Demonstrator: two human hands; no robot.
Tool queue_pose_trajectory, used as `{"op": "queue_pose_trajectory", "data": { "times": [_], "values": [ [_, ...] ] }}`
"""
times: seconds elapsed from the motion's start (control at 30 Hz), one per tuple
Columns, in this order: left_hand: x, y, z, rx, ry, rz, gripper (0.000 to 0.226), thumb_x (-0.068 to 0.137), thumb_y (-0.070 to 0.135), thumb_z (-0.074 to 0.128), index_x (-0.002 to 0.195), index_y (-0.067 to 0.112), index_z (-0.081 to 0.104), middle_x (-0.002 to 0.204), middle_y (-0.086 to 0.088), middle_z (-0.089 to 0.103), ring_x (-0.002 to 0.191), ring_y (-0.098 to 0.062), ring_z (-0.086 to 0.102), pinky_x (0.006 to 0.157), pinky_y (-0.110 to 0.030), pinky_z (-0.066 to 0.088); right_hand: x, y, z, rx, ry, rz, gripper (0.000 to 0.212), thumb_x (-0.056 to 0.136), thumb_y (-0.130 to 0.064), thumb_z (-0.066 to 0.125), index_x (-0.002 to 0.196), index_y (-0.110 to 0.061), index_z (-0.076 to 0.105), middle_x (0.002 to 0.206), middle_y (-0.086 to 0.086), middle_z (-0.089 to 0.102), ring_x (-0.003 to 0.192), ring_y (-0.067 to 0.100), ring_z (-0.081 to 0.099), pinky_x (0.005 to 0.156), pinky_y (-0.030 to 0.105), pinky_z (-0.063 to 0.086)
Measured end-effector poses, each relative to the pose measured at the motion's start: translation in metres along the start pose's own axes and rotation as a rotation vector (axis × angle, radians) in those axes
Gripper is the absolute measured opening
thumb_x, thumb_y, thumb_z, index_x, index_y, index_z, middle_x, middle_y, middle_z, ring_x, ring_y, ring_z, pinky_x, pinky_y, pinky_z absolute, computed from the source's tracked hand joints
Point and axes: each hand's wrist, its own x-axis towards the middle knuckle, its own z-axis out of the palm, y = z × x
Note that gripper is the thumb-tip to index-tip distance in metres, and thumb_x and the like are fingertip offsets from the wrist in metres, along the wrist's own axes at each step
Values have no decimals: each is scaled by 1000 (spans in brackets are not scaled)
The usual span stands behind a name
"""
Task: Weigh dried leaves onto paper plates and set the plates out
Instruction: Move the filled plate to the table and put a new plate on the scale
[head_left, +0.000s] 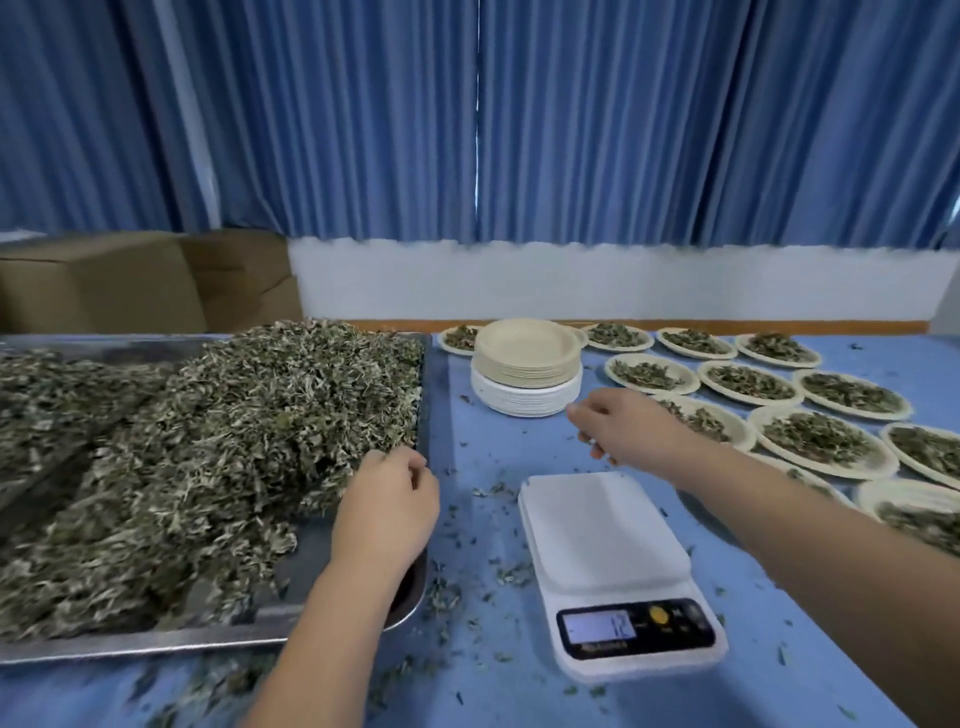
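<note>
- The background is being filled by blue pleated curtains (623, 130), with cardboard boxes (104, 280) being kept behind the table's far left corner.
- The table (488, 457) is being covered by a blue cloth, and leaf crumbs are being left scattered across it.
- Dried leaves (208, 441) are being held in a heap in a steel tray (156, 647) along the table's left side.
- The left hand (387, 501) is being rested at the heap's right edge, fingers curled; whether leaves are being gripped cannot be told.
- A white digital scale (608, 530) is being kept near the front edge, its platform bare and its display lit.
- The right hand (626, 431) is being held above the cloth just beside a stack of paper plates (527, 369), fingers loosely curled, with nothing seen in them.
- Filled paper plates (826, 441) are being laid out in rows across the table's right side, up to the far edge.
</note>
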Motion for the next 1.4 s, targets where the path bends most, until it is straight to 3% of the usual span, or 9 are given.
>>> {"op": "queue_pose_trajectory", "data": {
  "times": [0.2, 0.37, 0.5, 0.67, 0.83, 0.97, 1.17, 1.27, 1.4],
  "values": [
    [-5, -8, 3, 84, -12, 25, 26, 98, 32, 43, 118, 22, 57, 107, 3, 44, 93, -20, 54, 77, -37, 50, 70, -28, -5, -792, -142, -216, 49, 95, -46, 50, 134, -18, 47, 130, 8, 46, 114, 27, 52, 94, 37, 43],
    [-2, -7, 1, 117, -31, 7, 30, 99, 31, 41, 123, 20, 53, 110, 1, 46, 95, -18, 52, 73, -31, 50, 125, -44, -6, -830, -68, -194, 51, 95, -43, 49, 140, -19, 44, 139, 7, 46, 125, 27, 45, 93, 33, 35],
    [0, -1, 3, 172, -51, 43, 30, 99, 32, 39, 124, 19, 51, 116, -1, 49, 98, -19, 54, 77, -34, 53, 147, -51, 10, -784, -97, -108, 49, 99, -27, 41, 146, -16, 35, 150, 11, 35, 135, 29, 35, 107, 34, 31],
    [4, -4, 5, 193, -28, 61, 28, 99, 32, 40, 122, 19, 50, 115, -1, 50, 101, -20, 54, 78, -33, 53, 155, -56, 27, -836, -147, -64, 38, 96, -10, 39, 130, -6, 54, 118, 12, 59, 102, 26, 53, 73, 22, 41],
    [4, -6, 7, 205, -43, 65, 30, 100, 31, 39, 125, 18, 48, 119, -3, 50, 104, -21, 53, 79, -33, 52, 164, -47, 27, -826, -68, -152, 29, 92, -4, 42, 99, -17, 66, 100, 5, 57, 89, 20, 45, 75, 24, 33],
    [4, -8, 5, 208, -41, 61, 29, 100, 31, 39, 125, 19, 48, 118, -3, 49, 104, -22, 53, 79, -35, 52, 169, -44, 23, -779, -12, -192, 33, 89, -8, 44, 100, -21, 72, 90, -7, 55, 89, 17, 50, 73, 24, 36],
    [5, -9, 7, 200, -32, 56, 29, 99, 31, 38, 124, 19, 48, 116, -2, 49, 102, -21, 53, 77, -34, 52, 170, -46, 14, -816, 35, -229, 32, 90, -11, 47, 62, -24, 55, 71, -12, 52, 80, 19, 49, 58, 24, 35],
    [5, -9, 7, 201, -34, 61, 29, 99, 30, 39, 124, 18, 48, 118, -3, 48, 102, -21, 53, 77, -34, 51, 165, -46, 8, -800, 65, -272, 25, 93, -13, 49, 86, -14, 73, 91, 2, 66, 89, 25, 56, 73, 33, 48],
    [6, -12, 8, 191, -35, 58, 30, 99, 31, 40, 125, 19, 47, 119, -2, 47, 102, -21, 54, 79, -35, 52, 152, -46, 5, -829, 114, -332, 24, 94, -14, 49, 95, -5, 71, 97, 9, 61, 90, 28, 57, 79, 42, 50]
  ]
}}
